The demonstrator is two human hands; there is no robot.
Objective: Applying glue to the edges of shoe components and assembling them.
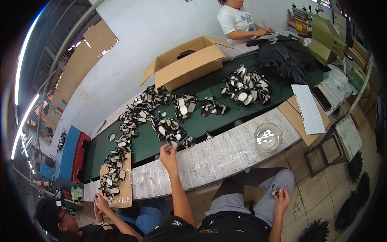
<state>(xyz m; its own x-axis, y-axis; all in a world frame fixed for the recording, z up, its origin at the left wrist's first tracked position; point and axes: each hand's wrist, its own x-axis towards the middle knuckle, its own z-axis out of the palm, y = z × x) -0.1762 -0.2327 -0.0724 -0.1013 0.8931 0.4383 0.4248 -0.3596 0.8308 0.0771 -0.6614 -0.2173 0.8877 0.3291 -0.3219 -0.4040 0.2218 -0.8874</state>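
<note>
My left hand [168,153] reaches to the near edge of the green conveyor belt [145,149]. Its fingers pinch a small black-and-white piece [173,144] beside a heap of similar pieces [166,128], dark with pale oval faces. Low at the right, over my knee, my right hand [283,198] closes around a small dark piece [275,190] with a light, shiny part; its exact kind is too small to tell. A round clear dish [137,177] stands on the paper-covered ledge [217,157], left of my left forearm.
Another clear dish [268,137] holds white bits. A round pile of pieces [246,86], an open cardboard box [189,66] and black sheets [284,56] lie farther back. One co-worker [68,222] sits at left beside a cardboard sheet [125,193]; another [238,22] works across the belt.
</note>
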